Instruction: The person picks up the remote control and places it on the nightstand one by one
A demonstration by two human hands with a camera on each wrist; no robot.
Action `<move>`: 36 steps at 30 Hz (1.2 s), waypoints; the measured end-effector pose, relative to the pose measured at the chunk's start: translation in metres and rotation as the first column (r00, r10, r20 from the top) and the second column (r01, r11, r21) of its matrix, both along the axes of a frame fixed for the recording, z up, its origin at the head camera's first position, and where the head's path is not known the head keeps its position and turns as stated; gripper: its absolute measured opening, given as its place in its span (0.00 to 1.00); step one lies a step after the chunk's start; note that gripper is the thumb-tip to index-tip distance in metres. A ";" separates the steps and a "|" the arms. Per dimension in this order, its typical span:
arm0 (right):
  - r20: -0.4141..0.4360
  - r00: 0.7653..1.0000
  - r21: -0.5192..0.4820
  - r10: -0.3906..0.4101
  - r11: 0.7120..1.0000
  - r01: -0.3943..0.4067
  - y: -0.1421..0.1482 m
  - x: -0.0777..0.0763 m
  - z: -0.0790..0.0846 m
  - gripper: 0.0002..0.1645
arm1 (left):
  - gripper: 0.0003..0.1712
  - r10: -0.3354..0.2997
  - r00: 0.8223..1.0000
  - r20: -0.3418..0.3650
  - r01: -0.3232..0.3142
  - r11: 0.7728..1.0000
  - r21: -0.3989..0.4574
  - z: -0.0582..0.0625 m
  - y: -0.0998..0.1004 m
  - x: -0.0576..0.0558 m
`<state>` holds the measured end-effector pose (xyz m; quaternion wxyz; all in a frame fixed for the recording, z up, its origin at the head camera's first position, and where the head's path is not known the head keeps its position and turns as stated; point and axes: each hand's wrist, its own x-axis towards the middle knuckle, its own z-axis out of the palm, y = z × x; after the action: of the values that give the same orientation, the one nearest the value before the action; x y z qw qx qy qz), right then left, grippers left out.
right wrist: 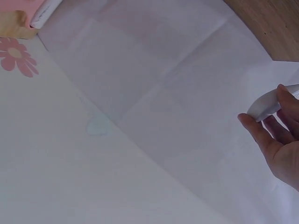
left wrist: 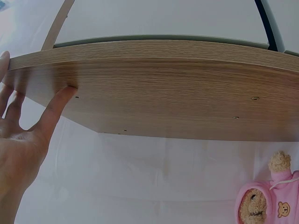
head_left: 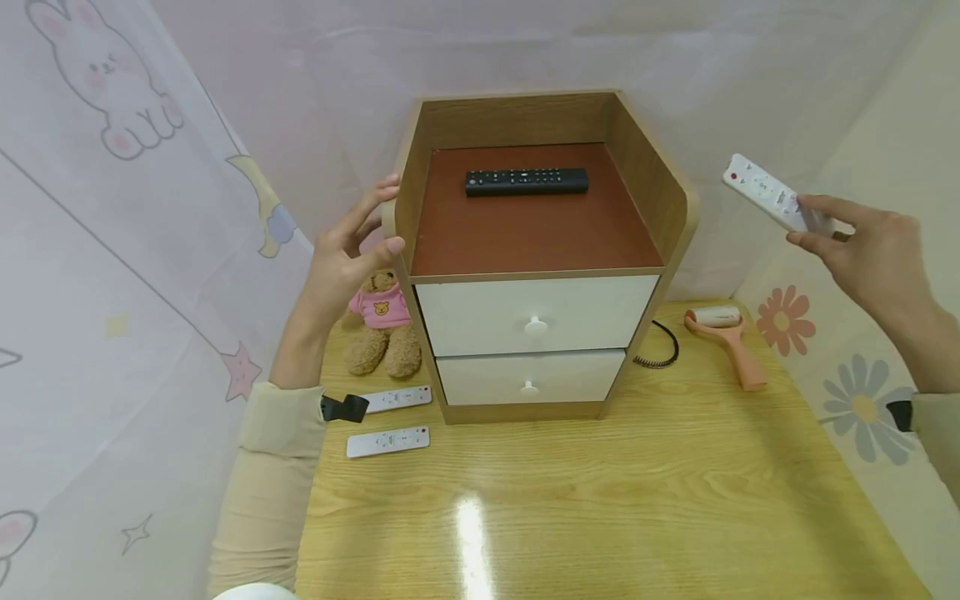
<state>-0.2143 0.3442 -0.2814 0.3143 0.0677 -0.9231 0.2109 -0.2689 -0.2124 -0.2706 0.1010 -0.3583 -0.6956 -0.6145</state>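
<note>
My right hand pinches one end of a white remote control between thumb and fingers, up in the air right of a small wooden cabinet. In the right wrist view the remote shows edge-on. A black remote control lies on the cabinet's brown top, inside its raised sides. At the cabinet's left side panel, my left hand has its fingers spread. The left wrist view shows a fingertip touching that panel. Two more white remotes lie on the table, left of the cabinet.
A teddy bear in a pink top sits beside the cabinet's left side. On its right are a lint roller with an orange handle and a dark coiled cord. Two white drawers are closed. Printed cloth surrounds the table.
</note>
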 end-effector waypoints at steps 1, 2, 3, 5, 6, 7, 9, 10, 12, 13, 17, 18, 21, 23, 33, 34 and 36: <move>0.000 1.000 -0.002 -0.006 1.000 0.006 -0.001 0.000 0.004 0.24 | 0.32 -0.002 1.000 0.000 0.002 1.000 0.000 0.002 0.001 0.002; 0.006 1.000 -0.004 -0.013 1.000 0.013 -0.002 0.001 0.008 0.24 | 0.31 -0.005 1.000 0.000 0.005 1.000 0.000 0.003 0.001 0.004; 0.011 1.000 -0.005 -0.018 1.000 0.018 -0.003 0.001 0.012 0.24 | 0.31 -0.007 1.000 0.000 0.007 1.000 0.001 0.004 0.002 0.005; 0.014 1.000 0.000 -0.020 1.000 0.020 -0.005 0.000 0.021 0.24 | 0.31 -0.003 1.000 -0.006 0.003 1.000 -0.001 0.006 0.002 0.007; 0.016 1.000 0.001 -0.018 1.000 0.018 -0.006 -0.002 0.025 0.25 | 0.31 0.002 1.000 -0.010 -0.002 1.000 0.000 0.006 0.002 0.006; 0.014 1.000 0.006 -0.013 1.000 0.013 -0.008 -0.003 0.030 0.25 | 0.31 0.005 1.000 -0.013 -0.005 1.000 0.000 0.005 0.001 0.005; 0.006 1.000 0.011 -0.001 1.000 0.001 -0.012 -0.007 0.039 0.25 | 0.32 0.013 1.000 -0.017 -0.013 1.000 0.001 0.004 0.000 0.003; -0.001 1.000 0.016 0.004 1.000 -0.004 -0.013 -0.008 0.043 0.25 | 0.32 0.015 1.000 -0.021 -0.015 1.000 0.000 0.003 0.000 0.002; -0.003 1.000 0.018 0.012 1.000 -0.012 -0.017 -0.011 0.051 0.25 | 0.31 0.011 1.000 -0.018 -0.011 1.000 0.005 0.003 0.000 0.001; -0.006 1.000 0.021 0.017 1.000 -0.016 -0.019 -0.012 0.054 0.25 | 0.31 0.008 1.000 -0.015 -0.007 1.000 0.005 0.004 0.000 0.002; -0.004 0.999 0.052 0.033 0.998 -0.033 -0.028 -0.015 0.067 0.25 | 0.31 0.011 1.000 -0.023 -0.011 1.000 -0.006 0.007 0.002 0.008; -0.003 0.999 0.062 0.042 0.997 -0.042 -0.030 -0.016 0.070 0.25 | 0.30 0.015 1.000 -0.027 -0.015 1.000 -0.012 0.008 0.002 0.009; 0.002 0.998 0.083 0.063 0.995 -0.063 -0.037 -0.017 0.078 0.25 | 0.30 0.023 0.999 -0.038 -0.024 0.999 -0.025 0.009 0.004 0.012; -0.001 0.997 0.100 0.076 0.992 -0.076 -0.042 -0.018 0.083 0.25 | 0.30 0.024 0.999 -0.038 -0.025 0.999 -0.030 0.010 0.005 0.012; -0.038 0.993 0.187 0.114 0.977 -0.105 -0.062 -0.025 0.106 0.25 | 0.30 0.007 1.000 -0.010 -0.007 1.000 -0.005 0.011 0.005 0.014; -0.038 0.992 0.193 0.124 0.975 -0.114 -0.065 -0.026 0.109 0.25 | 0.30 0.009 1.000 -0.011 -0.009 1.000 -0.007 0.011 0.006 0.014; -0.014 0.991 0.211 0.132 0.969 -0.126 -0.071 -0.027 0.114 0.25 | 0.31 0.011 1.000 -0.010 -0.011 1.000 -0.008 0.011 0.006 0.014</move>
<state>-0.2409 0.2728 -0.1677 0.3037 0.1634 -0.9294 0.1315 -0.2546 -0.2068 -0.2598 0.1065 -0.3580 -0.6996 -0.6091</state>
